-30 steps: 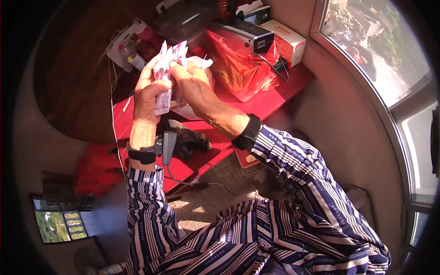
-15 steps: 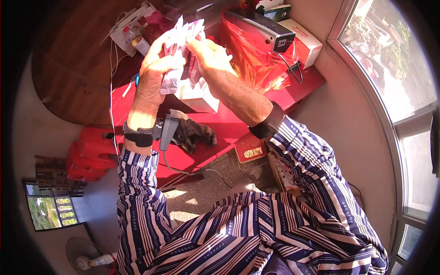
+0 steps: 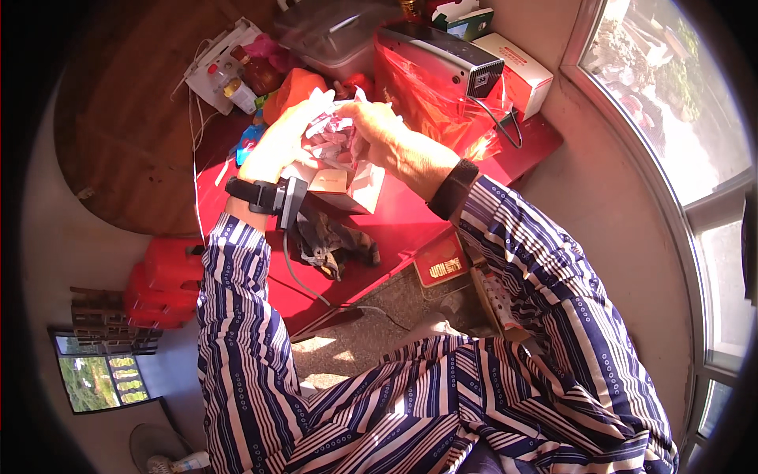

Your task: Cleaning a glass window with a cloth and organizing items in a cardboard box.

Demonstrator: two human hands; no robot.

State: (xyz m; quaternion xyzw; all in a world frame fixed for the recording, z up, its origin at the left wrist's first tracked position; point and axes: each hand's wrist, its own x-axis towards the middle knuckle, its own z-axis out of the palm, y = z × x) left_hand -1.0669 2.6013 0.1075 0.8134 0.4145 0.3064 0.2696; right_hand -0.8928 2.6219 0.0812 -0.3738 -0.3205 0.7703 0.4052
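Observation:
A bunch of pink-and-white packets (image 3: 332, 139) sits in the mouth of an open white box (image 3: 365, 192) on the red table. My left hand (image 3: 286, 136) is closed round the left side of the bunch, its fingers bright in the sun. From the right, my right hand (image 3: 384, 136) has its fingers bent over the packets. Part of the bunch is hidden by both hands. The box's front flap (image 3: 328, 182) shows below them. Nearer me lies a dark, crumpled cloth (image 3: 332, 241), beside the device strapped to my left wrist.
A red plastic bag (image 3: 410, 99) lies against a black appliance (image 3: 450, 55) with a cable. Bottles (image 3: 237, 88), an orange bag (image 3: 294, 93) and a clear lidded bin (image 3: 335, 35) stand at the back. Red stools (image 3: 162, 280) are at left, a window at right.
Both hands have come down with the packets, from up in front of the box into its opening. The fingers have shifted round the bunch, and the view has tilted slightly.

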